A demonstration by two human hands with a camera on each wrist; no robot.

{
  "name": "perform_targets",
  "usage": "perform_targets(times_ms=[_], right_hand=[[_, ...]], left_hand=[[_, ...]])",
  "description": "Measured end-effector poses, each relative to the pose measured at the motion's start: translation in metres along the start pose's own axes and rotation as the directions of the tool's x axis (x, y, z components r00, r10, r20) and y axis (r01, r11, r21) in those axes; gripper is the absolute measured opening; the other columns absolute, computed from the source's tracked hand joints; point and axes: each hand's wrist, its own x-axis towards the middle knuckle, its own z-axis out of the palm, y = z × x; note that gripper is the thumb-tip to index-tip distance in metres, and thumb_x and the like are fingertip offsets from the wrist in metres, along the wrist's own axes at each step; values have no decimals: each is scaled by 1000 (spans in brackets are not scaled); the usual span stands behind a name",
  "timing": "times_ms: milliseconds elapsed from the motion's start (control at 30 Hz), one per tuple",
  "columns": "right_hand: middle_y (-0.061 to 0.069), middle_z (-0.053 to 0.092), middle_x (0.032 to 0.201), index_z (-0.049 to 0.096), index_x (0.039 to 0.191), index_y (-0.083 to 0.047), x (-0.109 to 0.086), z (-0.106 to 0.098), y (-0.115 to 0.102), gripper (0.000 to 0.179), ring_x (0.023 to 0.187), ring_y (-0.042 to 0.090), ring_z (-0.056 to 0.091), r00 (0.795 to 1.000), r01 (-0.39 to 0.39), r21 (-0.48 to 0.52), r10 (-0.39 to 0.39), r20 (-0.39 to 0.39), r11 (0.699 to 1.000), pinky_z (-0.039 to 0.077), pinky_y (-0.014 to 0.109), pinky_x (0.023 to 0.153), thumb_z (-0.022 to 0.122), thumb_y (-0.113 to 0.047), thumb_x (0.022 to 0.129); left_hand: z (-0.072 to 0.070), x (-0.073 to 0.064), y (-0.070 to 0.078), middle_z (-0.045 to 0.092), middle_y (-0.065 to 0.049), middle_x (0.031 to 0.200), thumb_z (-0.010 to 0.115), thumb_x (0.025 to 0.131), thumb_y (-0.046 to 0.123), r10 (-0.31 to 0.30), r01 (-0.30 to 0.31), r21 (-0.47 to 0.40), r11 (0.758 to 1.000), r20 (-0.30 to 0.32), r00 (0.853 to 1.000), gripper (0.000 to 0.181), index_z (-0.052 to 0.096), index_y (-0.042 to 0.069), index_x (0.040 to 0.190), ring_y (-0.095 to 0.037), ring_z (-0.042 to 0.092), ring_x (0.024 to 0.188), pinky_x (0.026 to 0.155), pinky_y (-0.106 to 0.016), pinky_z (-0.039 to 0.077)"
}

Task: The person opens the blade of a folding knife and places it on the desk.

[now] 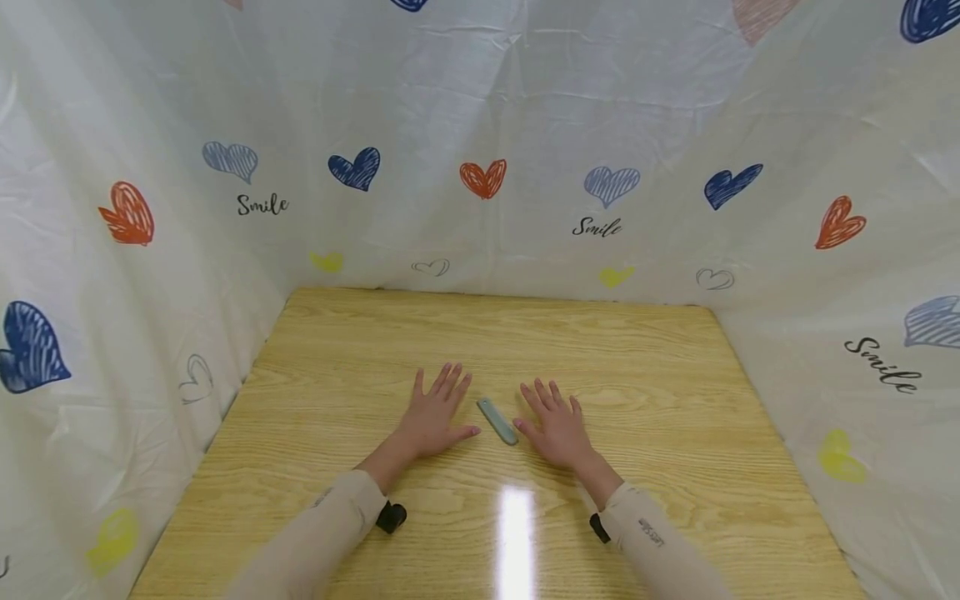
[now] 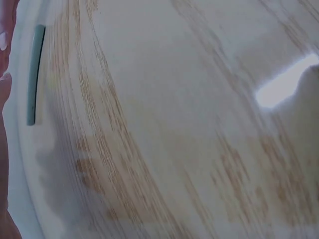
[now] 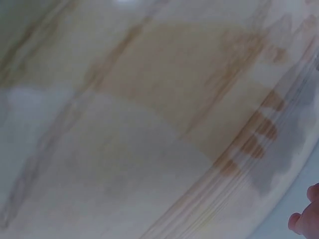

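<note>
A slim grey-green bar (image 1: pixel 497 422) with rounded ends and a small hole near its far end lies flat and slantwise on the wooden table (image 1: pixel 375 333). To its left is my left hand (image 1: pixel 433 421), palm down with the fingers spread and the thumb pointing toward the bar. My right hand (image 1: pixel 558 429) is on the other side, also palm down and spread, its thumb tip close to the bar's near end. Both hands hold nothing. In the left wrist view the bar (image 2: pixel 35 74) shows edge-on beside part of the left hand. Only fingertips (image 3: pixel 305 221) show in the right wrist view.
A white curtain (image 1: pixel 495 108) printed with hearts and the word "Smile" surrounds the table at the back and both sides. A bright strip of light (image 1: pixel 515 542) reflects off the tabletop between the forearms. Dark wrist cameras (image 1: pixel 391 517) sit at both cuffs.
</note>
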Motion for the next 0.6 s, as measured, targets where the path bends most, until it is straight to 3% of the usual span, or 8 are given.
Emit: perform_targets(times_ms=[333,600], right_hand=[[14,26,159,33,152,-21,-1,1,-14,64,149,40,18,998,3,-17,-2,70,1000,15,69,112,50,-49,97],[14,25,159,33,152,-20,-2,11,-19,66,149,40,16,994,22,-24,-19,107,999,13,70,112,49,-51,97]], left_hand=[[9,8,9,14,-7,164,40,93,67,64,-65,15,998,58,996,90,13,9,156,-23,12,152,118,-63,4],[16,10,18,12,-4,164,35,94,68,68,-68,-1,998,112,991,88,13,10,156,-20,12,152,120,-58,2]])
